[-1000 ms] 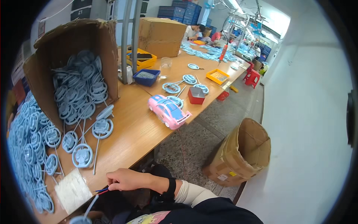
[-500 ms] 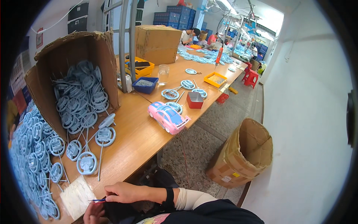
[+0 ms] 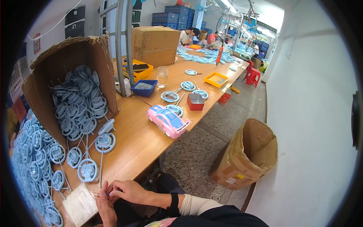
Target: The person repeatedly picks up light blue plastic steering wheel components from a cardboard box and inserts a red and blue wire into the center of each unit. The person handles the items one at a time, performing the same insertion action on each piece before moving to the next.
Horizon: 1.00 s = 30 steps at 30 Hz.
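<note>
My left hand [image 3: 105, 208] and my right hand [image 3: 130, 192] meet at the near table edge. Between their fingertips is a bunch of thin wires [image 3: 108, 195], showing blue with fine pale ends; most of it is hidden by the fingers. The right thumb and index finger pinch the wires, and the left fingers close on them from the other side. Just left of the hands lies a whitish, scuffed pad [image 3: 80, 204]. Beyond it are light-blue steering-wheel-shaped plastic controllers [image 3: 87, 170] with long thin rods.
A tilted cardboard box [image 3: 36, 94] spills more controllers into a large heap [image 3: 36, 155] on the left. Farther along the table [image 3: 140, 140] are a pink toy car [image 3: 168, 121], a red tin [image 3: 195, 102], blue and yellow trays, and a hanging red screwdriver [image 3: 219, 55]. An open carton [image 3: 234, 166] stands on the floor.
My hands have risen slightly and come together. The left hand has moved up and right to the wires. The red and blue strands, plainer before, are now mostly covered.
</note>
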Motion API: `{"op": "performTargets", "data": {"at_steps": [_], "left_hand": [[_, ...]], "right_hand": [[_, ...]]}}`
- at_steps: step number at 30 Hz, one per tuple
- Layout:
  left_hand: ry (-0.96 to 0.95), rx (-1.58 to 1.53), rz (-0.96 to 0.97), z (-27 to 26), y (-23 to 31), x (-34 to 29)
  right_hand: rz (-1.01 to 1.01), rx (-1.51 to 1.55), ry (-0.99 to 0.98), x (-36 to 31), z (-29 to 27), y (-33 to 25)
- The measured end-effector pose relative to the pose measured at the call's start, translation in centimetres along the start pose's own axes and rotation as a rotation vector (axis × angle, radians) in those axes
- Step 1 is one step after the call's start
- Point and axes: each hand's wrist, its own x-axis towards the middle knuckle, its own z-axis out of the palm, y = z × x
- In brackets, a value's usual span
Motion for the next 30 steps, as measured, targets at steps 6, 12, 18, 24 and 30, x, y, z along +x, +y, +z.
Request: {"op": "performTargets", "data": {"at_steps": [6,12,18,24,30], "left_hand": [[-0.172,0.907,0.215,-2.9,2.4,2.5],[-0.056,1.681,0.346,-6.0,0.7,6.6],[-0.029,1.678,0.454,-7.8,-0.5,8.3],[0.011,1.465,0.313,-7.2,1.4,8.2],[0.242,1.499,0.354,-10.5,2.3,9.0]], "right_hand": [[0.041,0.031,0.040,0.5,-1.3,0.4],[0.033,0.161,0.059,0.7,-2.5,0.6],[0.078,0.100,0.036,0.2,-2.9,1.0],[0.094,0.125,0.007,0.4,-2.7,1.2],[0.091,0.046,0.005,0.3,-3.1,1.7]]}}
